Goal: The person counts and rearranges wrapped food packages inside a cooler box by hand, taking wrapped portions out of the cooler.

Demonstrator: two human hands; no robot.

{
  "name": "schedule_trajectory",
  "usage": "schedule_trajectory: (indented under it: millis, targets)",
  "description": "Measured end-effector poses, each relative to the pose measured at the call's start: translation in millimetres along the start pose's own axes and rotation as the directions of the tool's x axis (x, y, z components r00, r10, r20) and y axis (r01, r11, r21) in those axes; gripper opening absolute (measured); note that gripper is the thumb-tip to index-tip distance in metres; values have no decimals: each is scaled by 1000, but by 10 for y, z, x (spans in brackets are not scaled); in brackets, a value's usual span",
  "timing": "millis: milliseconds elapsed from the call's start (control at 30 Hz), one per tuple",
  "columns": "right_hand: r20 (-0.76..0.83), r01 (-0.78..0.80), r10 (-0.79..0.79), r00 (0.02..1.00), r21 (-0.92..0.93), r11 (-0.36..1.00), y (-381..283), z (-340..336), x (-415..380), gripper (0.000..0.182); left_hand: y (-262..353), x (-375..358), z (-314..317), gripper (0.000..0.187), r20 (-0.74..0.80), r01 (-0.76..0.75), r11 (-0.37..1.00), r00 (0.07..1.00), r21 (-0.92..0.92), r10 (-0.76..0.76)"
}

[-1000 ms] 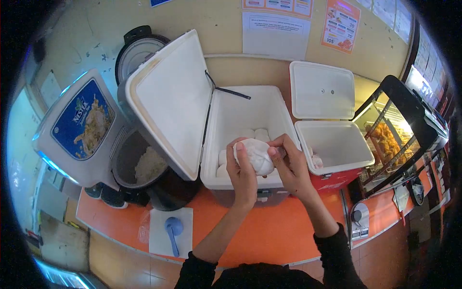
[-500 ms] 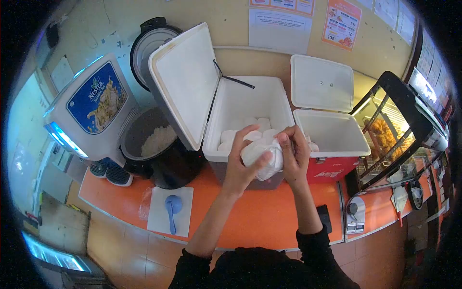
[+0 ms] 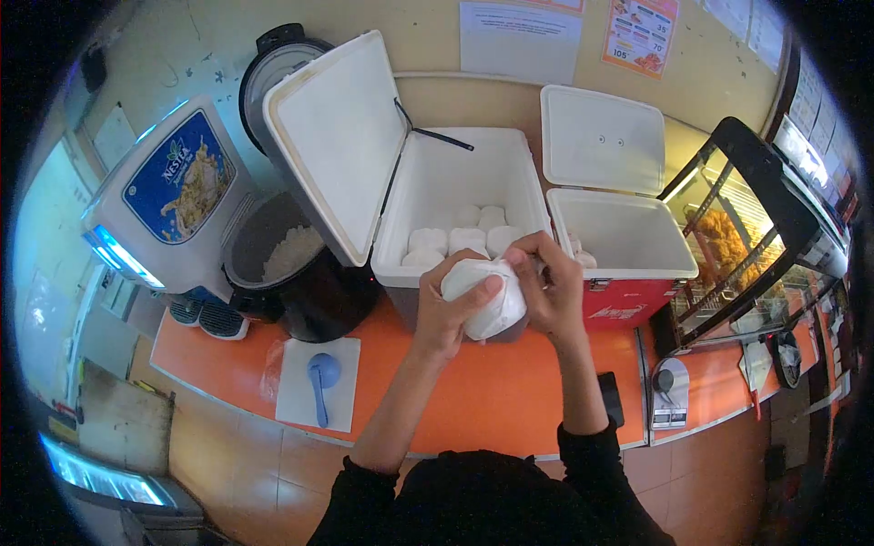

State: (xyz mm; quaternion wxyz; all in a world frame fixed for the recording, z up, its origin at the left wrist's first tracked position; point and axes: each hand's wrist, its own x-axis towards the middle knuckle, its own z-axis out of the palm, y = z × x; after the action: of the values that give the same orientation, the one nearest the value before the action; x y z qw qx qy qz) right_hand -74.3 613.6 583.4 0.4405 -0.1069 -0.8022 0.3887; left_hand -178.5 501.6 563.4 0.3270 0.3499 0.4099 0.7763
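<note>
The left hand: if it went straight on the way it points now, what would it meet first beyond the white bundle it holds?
The left hand would probably meet the larger cooler's near rim or, if high enough to clear it, the white bundles inside; depth is unclear.

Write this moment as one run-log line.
left hand: holding white bundle; right hand: holding its right side; large cooler: open

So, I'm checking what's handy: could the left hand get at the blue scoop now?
Probably, yes: the blue scoop lies uncovered on the white sheet on that side, but the left hand would have to leave the white bundle to the right hand.
</note>
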Motion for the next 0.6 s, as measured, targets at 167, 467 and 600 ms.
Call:
schedule_trajectory:
  millis: [167, 467, 600]
  targets:
    - [-107, 10, 25, 994, 313, 950, 257, 272, -165, 12, -131, 3, 99, 30, -65, -15, 969, 998, -248, -1]
    - [3, -87, 94, 996, 406, 910, 460, 324, -313, 29, -509, 41, 252, 27, -558, -212, 951, 772, 223, 303]
    - [110, -189, 155, 982, 631, 753, 527, 347, -407, 39, -524, 62, 270, 30, -647, -174, 952, 701, 252, 299]
